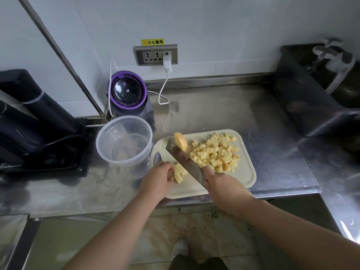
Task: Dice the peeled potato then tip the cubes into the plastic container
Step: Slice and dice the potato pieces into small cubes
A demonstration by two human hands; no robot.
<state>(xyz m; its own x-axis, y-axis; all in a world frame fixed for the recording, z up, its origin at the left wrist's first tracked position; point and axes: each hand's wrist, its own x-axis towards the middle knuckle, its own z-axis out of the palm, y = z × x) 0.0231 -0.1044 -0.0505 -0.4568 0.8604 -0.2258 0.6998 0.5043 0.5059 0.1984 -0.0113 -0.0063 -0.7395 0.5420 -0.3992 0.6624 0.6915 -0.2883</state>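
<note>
Left hand (157, 177): fingers curled, holding potato strips (180, 172) on cutting board (247, 176), near-left. Right hand (220, 184): fingers wrapped round knife (185, 160), blade beside strips. Cubes (216, 152) heaped far right. Plastic container (124, 141) on tabletop (214, 108), left of board

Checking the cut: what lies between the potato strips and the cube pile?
The cleaver blade, held by the right hand, as the head view shows.
</note>
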